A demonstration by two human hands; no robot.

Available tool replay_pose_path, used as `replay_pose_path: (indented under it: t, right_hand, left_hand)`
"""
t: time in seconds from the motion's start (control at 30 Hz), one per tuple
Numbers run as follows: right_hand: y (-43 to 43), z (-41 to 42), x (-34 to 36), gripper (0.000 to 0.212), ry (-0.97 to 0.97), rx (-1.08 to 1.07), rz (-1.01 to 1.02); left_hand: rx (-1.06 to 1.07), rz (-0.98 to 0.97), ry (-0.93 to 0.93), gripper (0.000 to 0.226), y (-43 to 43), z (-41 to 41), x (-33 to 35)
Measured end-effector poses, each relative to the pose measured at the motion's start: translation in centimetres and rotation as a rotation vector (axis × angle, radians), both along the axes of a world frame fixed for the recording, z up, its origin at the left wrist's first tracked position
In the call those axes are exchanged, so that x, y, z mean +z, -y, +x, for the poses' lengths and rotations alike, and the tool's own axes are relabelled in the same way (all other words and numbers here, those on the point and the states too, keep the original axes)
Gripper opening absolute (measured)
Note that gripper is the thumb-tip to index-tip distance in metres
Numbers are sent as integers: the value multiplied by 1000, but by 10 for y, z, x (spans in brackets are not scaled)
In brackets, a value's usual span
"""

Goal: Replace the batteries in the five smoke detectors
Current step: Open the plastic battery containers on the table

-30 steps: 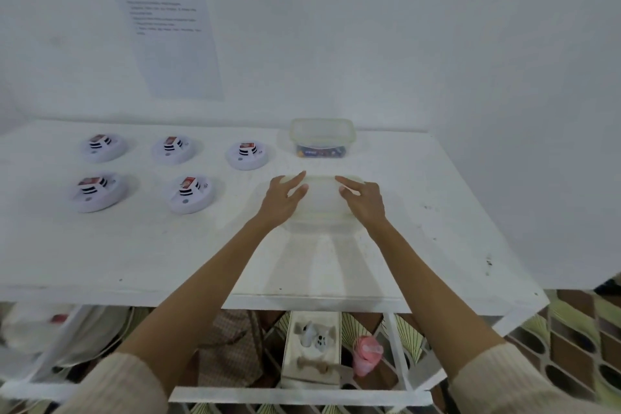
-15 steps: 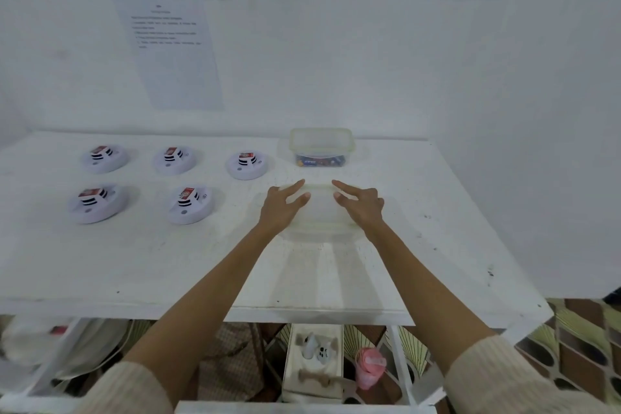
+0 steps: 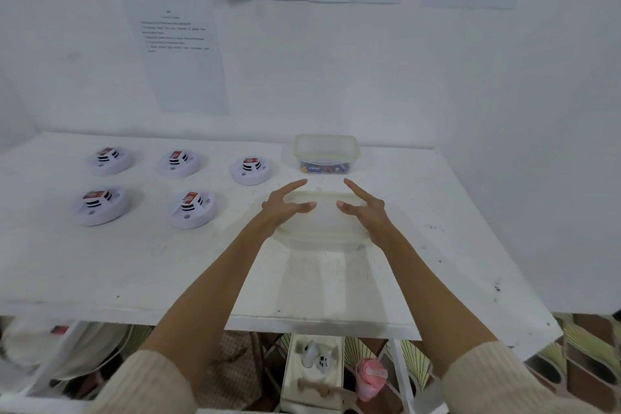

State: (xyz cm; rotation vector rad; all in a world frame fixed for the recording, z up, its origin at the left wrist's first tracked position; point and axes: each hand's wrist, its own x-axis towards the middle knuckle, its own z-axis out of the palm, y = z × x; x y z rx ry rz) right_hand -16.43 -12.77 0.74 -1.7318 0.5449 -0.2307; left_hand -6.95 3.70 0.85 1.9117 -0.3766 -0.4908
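Hands are out over the white table point(image 3: 134, 262), both of them well forward. The left hand point(image 3: 282, 211) and the right hand point(image 3: 368, 211) face each other above a clear plastic lid point(image 3: 322, 228) that lies flat on the tabletop. Both are spread wide with straight fingers, gripping nothing. Whether the palms actually touch the lid's ends, I cannot tell from this angle.

Off to the left sit the five smoke detectors in two rows, all flat on the table and well apart from the hands. The back row has the far-left detector point(image 3: 109, 159), the middle detector point(image 3: 178, 163) and the third detector point(image 3: 251, 170), which is nearest the tub. The front row has the front-left detector point(image 3: 99, 205) and the front-right detector point(image 3: 192, 210). Each one shows a red-and-white block on top.

Just behind the lid, close to the wall, stands a clear plastic tub point(image 3: 327, 153) with a layer of batteries point(image 3: 324, 167) in the bottom.

Printed sheets point(image 3: 183, 53) are stuck to the wall above. Below the table edge there is a pink object point(image 3: 369, 376) beside a white box point(image 3: 312, 373).
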Motion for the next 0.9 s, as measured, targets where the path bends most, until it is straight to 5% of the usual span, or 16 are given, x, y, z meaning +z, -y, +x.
replay_pose_path:
  t: [0.2,0.37,0.5,0.67,0.77,0.9]
  right_hand:
    - [-3,0,-5,69,9,-55,-102]
    - [-1,-1,1,64,-33,-12,-171]
    - [-2,-2,2,53,-81,-52,-313]
    - [-15,-7,-1,49,-94,-166,-545]
    - [-27,-14,-7,40,-68,-326,-723]
    - [-45,-20,-12,42,-103,-336,-664]
  left_hand:
    - [-14,-6,14,77,2,7,-6]
    - [44,153,253,92,-2,7,-6]
    - [-31,383,555,71,-2,8,-1]
    - [-381,327,759,45,-2,4,-4]
    - [-366,424,779,42,-2,1,-3]
    - [-204,731,842,46,1,-5,2]
